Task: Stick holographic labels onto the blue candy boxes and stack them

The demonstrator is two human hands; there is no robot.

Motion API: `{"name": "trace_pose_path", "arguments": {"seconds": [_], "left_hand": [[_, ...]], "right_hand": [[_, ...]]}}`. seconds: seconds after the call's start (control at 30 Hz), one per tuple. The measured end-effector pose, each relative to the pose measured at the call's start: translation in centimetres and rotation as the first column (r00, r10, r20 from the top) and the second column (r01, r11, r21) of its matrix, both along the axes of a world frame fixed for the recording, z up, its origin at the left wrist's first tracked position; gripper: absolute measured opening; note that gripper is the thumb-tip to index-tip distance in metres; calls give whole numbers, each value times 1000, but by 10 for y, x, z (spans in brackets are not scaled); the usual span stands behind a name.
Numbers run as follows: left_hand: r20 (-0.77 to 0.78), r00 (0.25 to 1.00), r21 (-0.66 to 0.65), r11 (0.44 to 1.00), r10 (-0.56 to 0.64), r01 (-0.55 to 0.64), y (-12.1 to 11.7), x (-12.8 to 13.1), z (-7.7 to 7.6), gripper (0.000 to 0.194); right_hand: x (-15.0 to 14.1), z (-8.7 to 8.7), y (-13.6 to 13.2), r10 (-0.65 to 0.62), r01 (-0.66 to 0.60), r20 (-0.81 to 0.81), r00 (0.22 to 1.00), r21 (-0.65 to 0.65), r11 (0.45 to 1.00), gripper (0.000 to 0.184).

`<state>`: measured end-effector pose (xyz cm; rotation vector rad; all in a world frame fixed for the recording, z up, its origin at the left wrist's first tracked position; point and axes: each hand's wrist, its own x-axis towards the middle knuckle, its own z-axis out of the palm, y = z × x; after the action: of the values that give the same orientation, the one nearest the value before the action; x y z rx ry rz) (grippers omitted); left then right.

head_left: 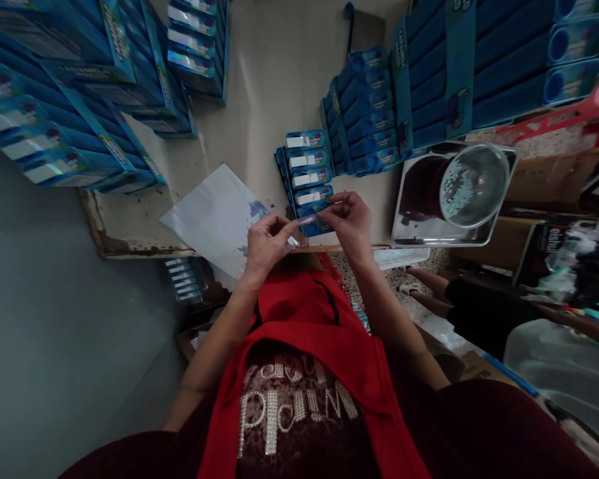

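Note:
A thin, shiny, translucent strip (308,219) stretches between my two hands, just above the table's front edge. My left hand (265,247) pinches its left end between thumb and fingers. At the other end, the fingertips of my right hand (350,223) are closed on it. Right beneath and behind the strip lies a row of small blue boxes (308,178) with white patches on their ends; the nearest box is partly covered by the strip and my fingers. A white sheet of paper (209,216) with a printed picture lies beside my left hand, overhanging the edge.
Banded stacks of blue boxes stand at the left (80,126) and right (429,80). A metal tray (404,229) at the right holds a clear tub (499,189) with small pale pieces. Another person's legs (429,293) show at the right.

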<state>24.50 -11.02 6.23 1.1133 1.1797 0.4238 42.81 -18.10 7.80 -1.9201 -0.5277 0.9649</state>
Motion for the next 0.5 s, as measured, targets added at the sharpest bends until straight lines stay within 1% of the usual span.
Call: {"name": "trace_pose_path", "arguments": {"seconds": [0.1,0.2,0.33,0.5], "left_hand": [[-36,999,5,1000,3,-2,4,2,-5,21],[-51,999,8,1000,8,-8,6,5,-10,20],[-57,998,23,1000,3,-1,6,6,-15,20],[-39,999,23,999,23,-22,6,7,-23,21]], "right_hand": [[-6,2,6,7,4,137,991,-74,997,33],[-9,4,11,13,13,218,976,-118,993,30],[-8,1,11,18,10,225,974,-123,992,30],[-8,-5,10,34,-1,230,973,-145,990,28]]}}
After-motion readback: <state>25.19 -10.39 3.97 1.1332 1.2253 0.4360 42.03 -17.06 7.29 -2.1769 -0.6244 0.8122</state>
